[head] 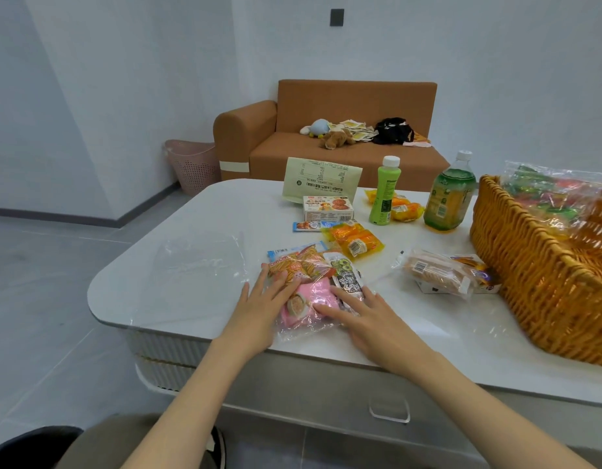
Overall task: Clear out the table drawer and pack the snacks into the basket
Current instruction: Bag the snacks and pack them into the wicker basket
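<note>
While their fingers lie straight and spread, the left hand (259, 308) and right hand (367, 321) press flat on a clear bag of snacks (308, 301) near the edge of the surface (198, 211). Loose packets (355, 240) lie beyond; the basket (529, 282) stands to the right, holding what may be sweets (546, 194).

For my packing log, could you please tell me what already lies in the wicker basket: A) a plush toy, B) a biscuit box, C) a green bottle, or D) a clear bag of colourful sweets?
D: a clear bag of colourful sweets shows inside the wicker basket, rising above its rim.
</note>
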`<state>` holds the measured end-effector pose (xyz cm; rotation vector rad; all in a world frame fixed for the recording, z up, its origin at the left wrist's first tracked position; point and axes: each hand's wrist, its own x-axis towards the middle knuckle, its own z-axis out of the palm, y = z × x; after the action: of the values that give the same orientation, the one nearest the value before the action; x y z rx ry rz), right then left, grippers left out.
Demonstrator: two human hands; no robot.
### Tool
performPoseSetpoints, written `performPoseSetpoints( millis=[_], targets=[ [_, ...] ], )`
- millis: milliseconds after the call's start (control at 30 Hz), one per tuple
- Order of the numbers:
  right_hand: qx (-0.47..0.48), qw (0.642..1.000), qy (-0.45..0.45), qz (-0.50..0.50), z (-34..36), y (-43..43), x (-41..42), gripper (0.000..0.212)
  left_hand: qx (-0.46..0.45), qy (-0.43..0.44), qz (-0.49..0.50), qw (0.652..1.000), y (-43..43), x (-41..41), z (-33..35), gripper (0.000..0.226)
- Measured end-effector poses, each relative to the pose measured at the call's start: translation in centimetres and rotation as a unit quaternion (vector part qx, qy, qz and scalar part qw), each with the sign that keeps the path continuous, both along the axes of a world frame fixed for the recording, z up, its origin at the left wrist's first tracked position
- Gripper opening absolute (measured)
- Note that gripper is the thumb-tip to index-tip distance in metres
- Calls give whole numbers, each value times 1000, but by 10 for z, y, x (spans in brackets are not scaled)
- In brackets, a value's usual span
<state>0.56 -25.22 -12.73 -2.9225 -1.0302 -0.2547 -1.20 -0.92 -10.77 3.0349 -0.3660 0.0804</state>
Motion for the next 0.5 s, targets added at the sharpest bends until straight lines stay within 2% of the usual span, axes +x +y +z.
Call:
performPoseSetpoints(
  millis=[67, 167, 267, 400, 500],
  targets=[
    [-3, 999, -47, -18, -4, 2, -1, 71, -46, 7, -8, 999, 0, 3, -5, 86],
    [8, 994, -108, -14, -8, 7, -1, 47, -81, 20, -16, 996, 4, 9, -14, 78],
    [13, 991, -136, 4, -9, 10, 0, 47, -106, 15, -24, 994, 8, 8, -16, 80],
    [88, 981, -171, 27, -1, 16, -4, 44, -121, -11, -31, 992, 8, 1, -17, 86],
    [173, 970, -168, 26, 18, 20, -13, 38, -245, -37, -51, 968, 7, -2, -15, 79]
  ],
)
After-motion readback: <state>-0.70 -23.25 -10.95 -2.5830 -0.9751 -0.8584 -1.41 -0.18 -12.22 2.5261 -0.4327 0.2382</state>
